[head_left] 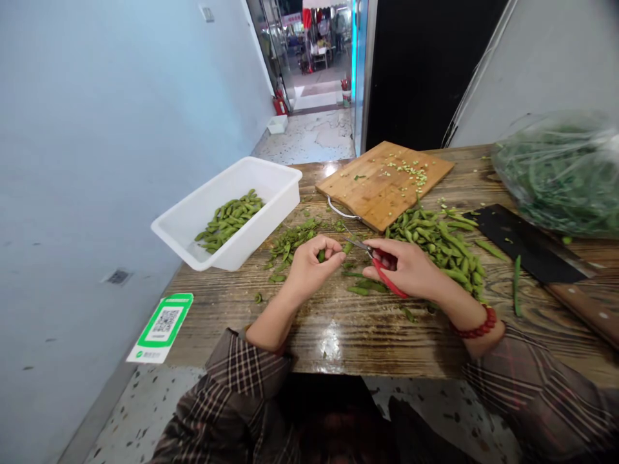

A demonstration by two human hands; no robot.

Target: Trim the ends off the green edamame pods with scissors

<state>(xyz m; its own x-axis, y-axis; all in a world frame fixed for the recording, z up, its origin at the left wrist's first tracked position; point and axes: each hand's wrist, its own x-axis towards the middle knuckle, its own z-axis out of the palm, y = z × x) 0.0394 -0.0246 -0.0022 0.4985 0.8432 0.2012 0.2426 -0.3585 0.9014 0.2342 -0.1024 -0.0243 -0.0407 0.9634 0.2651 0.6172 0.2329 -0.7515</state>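
My left hand [313,265] is closed around a green pod [321,256], mostly hidden by the fingers. Red-handled scissors [389,278] are in my right hand [409,267], their blades pointing left toward the left fingertips. Beyond my left hand lies a heap of small green trimmings [293,241]. A larger pile of green pods [440,248] sits beside and behind my right hand. A few loose pods [363,285] rest on the wooden table [309,335] between the hands. More pods [229,220] lie inside the white tub [264,235] at the left.
A wooden cutting board [372,183] with chopped bits stands at the back. To the right are a cleaver [525,241] and a plastic bag of greens [561,174]. A green QR card [164,325] is at the left edge, beside the wall.
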